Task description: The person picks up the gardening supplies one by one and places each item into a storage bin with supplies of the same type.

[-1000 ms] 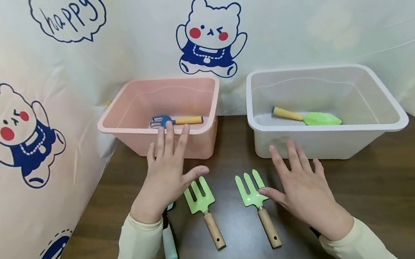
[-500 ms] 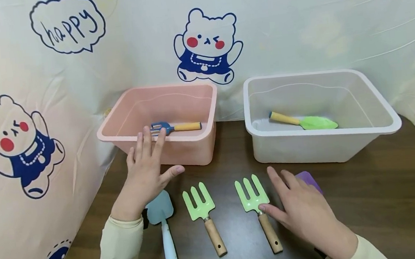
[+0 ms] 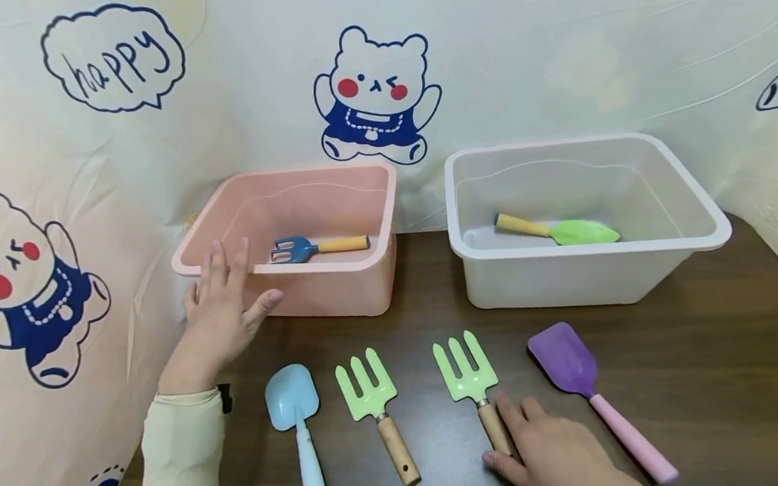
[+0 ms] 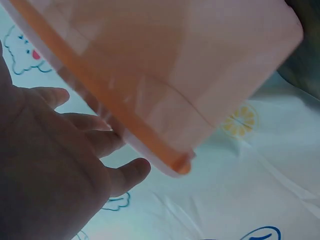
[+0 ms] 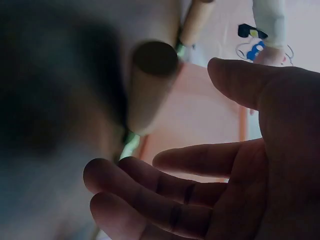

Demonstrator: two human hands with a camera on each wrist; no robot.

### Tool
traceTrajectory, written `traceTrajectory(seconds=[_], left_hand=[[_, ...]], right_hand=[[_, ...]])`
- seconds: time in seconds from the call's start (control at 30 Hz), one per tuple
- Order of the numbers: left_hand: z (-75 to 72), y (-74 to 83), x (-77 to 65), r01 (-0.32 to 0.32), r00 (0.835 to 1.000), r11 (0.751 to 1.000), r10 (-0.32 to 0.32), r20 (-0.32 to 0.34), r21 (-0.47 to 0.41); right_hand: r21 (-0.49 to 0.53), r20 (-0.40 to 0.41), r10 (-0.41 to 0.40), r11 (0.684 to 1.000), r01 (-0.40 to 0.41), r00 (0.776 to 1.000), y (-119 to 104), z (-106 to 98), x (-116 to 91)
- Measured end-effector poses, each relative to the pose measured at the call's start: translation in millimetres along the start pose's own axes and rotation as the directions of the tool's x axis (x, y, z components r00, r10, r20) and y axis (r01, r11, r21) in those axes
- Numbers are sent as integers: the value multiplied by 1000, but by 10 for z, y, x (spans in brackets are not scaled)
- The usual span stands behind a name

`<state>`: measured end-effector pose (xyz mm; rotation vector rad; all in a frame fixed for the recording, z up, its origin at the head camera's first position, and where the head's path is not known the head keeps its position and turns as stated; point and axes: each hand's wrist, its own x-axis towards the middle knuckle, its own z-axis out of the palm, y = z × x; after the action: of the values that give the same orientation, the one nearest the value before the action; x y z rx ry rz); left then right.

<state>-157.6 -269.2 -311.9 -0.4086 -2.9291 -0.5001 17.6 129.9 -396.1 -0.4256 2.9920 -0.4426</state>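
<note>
My left hand (image 3: pixel 218 316) is at the front left rim of the pink bin (image 3: pixel 338 294), its fingers extended; whether they touch the rim is unclear. A small blue hand fork (image 3: pixel 301 249) with a yellow handle lies inside that bin. Over the wooden handle of the right-hand green hand fork (image 3: pixel 469 379) hovers my right hand (image 3: pixel 553 456). In the right wrist view, the thumb and fingers stand apart around the handle end (image 5: pixel 155 75) without gripping it. A second green hand fork (image 3: pixel 375 398) lies to its left.
A light blue trowel (image 3: pixel 293 398) lies at the left of the dark wooden table (image 3: pixel 719 368). Right of the forks is a purple shovel (image 3: pixel 566 359) with a pink handle. The white bin (image 3: pixel 552 279) holds a green trowel (image 3: pixel 582 232). Printed cloth (image 3: pixel 511 47) hangs behind.
My left hand has moved left along the pink bin, uncovering the light blue trowel. My right hand has come back toward me to the fork handle, uncovering the purple shovel.
</note>
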Motion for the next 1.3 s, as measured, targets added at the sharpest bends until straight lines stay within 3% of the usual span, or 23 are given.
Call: traceTrajectory(seconds=[0.47, 0.63, 0.8, 1.07, 1.3], left_hand=[[-166, -395, 290, 52, 999, 999, -52, 8, -8], [-258, -572, 346, 91, 995, 996, -92, 44, 18], [-273, -725, 437, 128, 990, 992, -126, 68, -18], [-320, -976, 637, 111, 988, 990, -100, 120, -92], [-325, -1129, 606, 118, 983, 969, -84, 164, -216]], right_hand=[[25, 89, 76, 997, -79, 993, 74, 173, -77], [57, 132, 51, 997, -59, 990, 49, 234, -73], [21, 81, 15, 1000, -16, 997, 50, 275, -100], [45, 34, 20, 999, -22, 999, 66, 292, -97], [51, -63, 26, 998, -23, 998, 131, 304, -144]])
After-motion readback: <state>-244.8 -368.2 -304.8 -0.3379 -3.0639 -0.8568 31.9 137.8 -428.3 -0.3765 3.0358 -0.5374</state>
